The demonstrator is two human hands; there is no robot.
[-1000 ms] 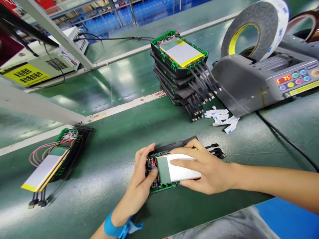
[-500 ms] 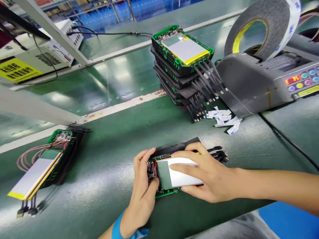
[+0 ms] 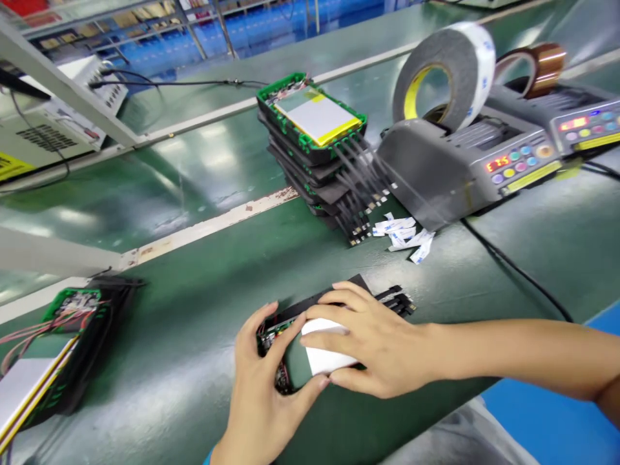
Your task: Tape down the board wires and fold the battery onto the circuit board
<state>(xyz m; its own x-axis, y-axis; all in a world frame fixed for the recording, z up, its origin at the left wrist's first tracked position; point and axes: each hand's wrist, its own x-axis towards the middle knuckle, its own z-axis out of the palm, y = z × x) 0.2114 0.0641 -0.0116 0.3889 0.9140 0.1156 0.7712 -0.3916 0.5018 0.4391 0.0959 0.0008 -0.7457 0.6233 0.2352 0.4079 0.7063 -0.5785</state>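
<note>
A white battery pack [image 3: 325, 352] with a grey-green end lies in a black-and-green case on the green table, circuit parts showing at its left end. My right hand [image 3: 372, 342] lies across the pack, its fingers spread and pressing on the white face. Around the case's left end curves my left hand [image 3: 271, 381], forefinger and thumb apart and touching the pack's edges. Black cable plugs [image 3: 400, 300] stick out at the case's right. Much of the case is hidden under both hands.
Behind stands a stack of similar cases [image 3: 312, 139] with cables. Right of it are tape strips [image 3: 400, 234] and a grey tape dispenser [image 3: 440, 168], a second dispenser [image 3: 576, 116] beyond. Another opened unit [image 3: 62, 349] lies at the left. A power cable [image 3: 518, 268] crosses the right side.
My left hand has moved from the circuit end onto the pack's edges, its thumb and forefinger spreading. My right hand stays on the pack. The view has shifted right.
</note>
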